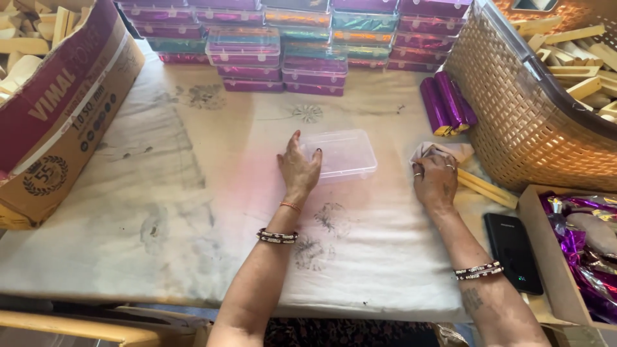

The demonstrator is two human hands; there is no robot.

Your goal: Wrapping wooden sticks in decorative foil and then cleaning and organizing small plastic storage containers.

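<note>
The clear plastic box (339,154) lies flat on the desk (193,193), long axis running left to right. The left hand (299,168) rests open-fingered on its left end, not clasping. The right hand (435,180) presses a crumpled cloth (443,151) just right of it. Bare desk lies in front.

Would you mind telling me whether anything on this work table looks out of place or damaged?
Nothing looks damaged or spilled. The left hand rests on an empty clear plastic box and the right hand on a crumpled cloth. The table cover is merely stained and wrinkled.
</note>
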